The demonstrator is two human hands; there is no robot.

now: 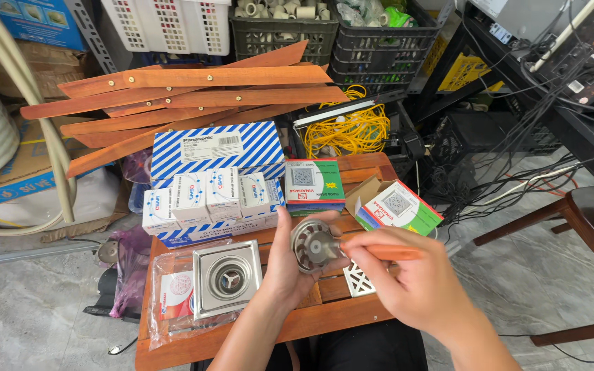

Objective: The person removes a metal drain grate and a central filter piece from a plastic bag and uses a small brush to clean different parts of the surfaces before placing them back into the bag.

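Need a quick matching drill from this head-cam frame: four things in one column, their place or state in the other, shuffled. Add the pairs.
Things
1. round metal drain insert
2. orange-handled tool
3. square steel drain cover
4. open green and white carton

Place or state
A. lying on a clear plastic bag at the left of the wooden table
B. held in the left hand
C. flap up, at the right back of the table
D. held in the right hand, tip at the insert

Pairs: 1-B, 2-D, 3-A, 4-C
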